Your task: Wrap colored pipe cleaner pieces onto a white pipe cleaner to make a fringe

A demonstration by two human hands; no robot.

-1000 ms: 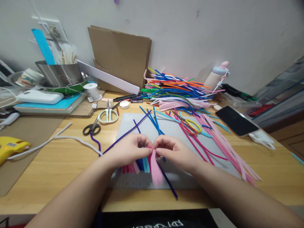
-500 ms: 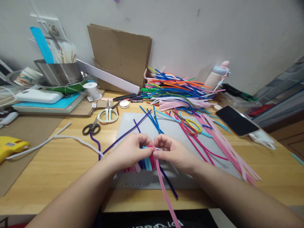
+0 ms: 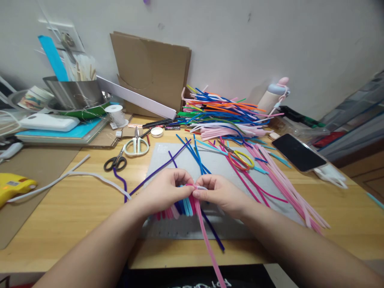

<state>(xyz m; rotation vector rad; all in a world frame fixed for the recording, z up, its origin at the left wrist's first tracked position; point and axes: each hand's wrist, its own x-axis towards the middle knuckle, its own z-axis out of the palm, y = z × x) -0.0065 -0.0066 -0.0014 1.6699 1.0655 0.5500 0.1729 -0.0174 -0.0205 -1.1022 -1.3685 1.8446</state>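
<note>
My left hand point(image 3: 172, 186) is closed in a pinch on a row of pipe cleaners point(image 3: 186, 207) in pink, dark blue, light blue and magenta, set side by side. Close against it, my right hand point(image 3: 217, 192) pinches a pink pipe cleaner point(image 3: 205, 236) at the right end of that row. The long end of this pink one hangs down past the table's front edge. A pale strand shows by my right fingers. Both hands are over a grey cutting mat point(image 3: 162, 160). My fingers hide the upper edge of the row.
Loose purple pipe cleaners point(image 3: 163, 170) and pink ones point(image 3: 279, 180) lie around the mat. Yellow-and-red scissors point(image 3: 244, 160), white scissors point(image 3: 136, 146) and black scissors point(image 3: 115, 162) lie beyond. A pile of pipe cleaners point(image 3: 228, 110), a phone point(image 3: 300, 152) and a yellow glue gun point(image 3: 15, 186) are farther out.
My right hand has shifted very slightly, its fingers curling lower at the pink pipe cleaner. Otherwise the hands and the row stay in place.
</note>
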